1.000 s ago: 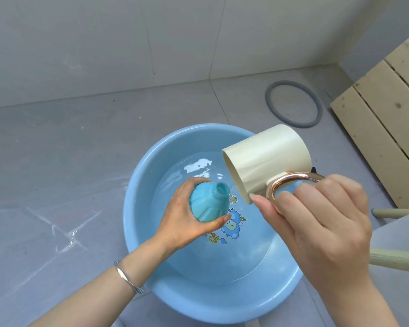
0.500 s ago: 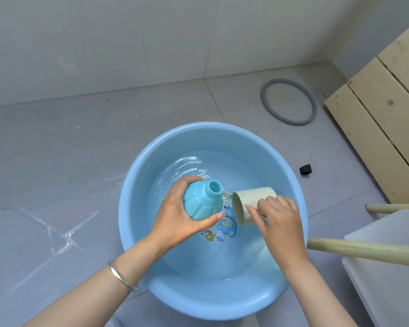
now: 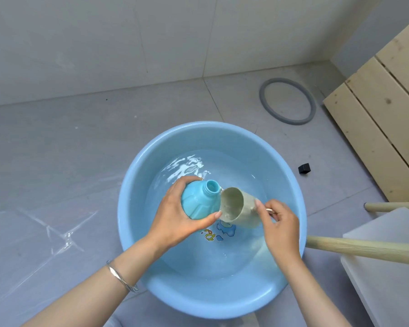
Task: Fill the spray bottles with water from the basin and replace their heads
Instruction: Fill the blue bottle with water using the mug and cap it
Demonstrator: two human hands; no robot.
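The left hand (image 3: 175,215) is gripping the bottle (image 3: 198,200), fingers and thumb curling round its body. The bottle is tilting over the water in the basin (image 3: 222,300), its open neck pointing up and right. The cup (image 3: 236,206) is tipping toward that neck, rim just beside it; contact cannot be confirmed. The right hand (image 3: 281,225) is pinching the cup's handle, fingers curling. A ring (image 3: 291,121) and a black block (image 3: 304,168) are lying on the floor beyond.
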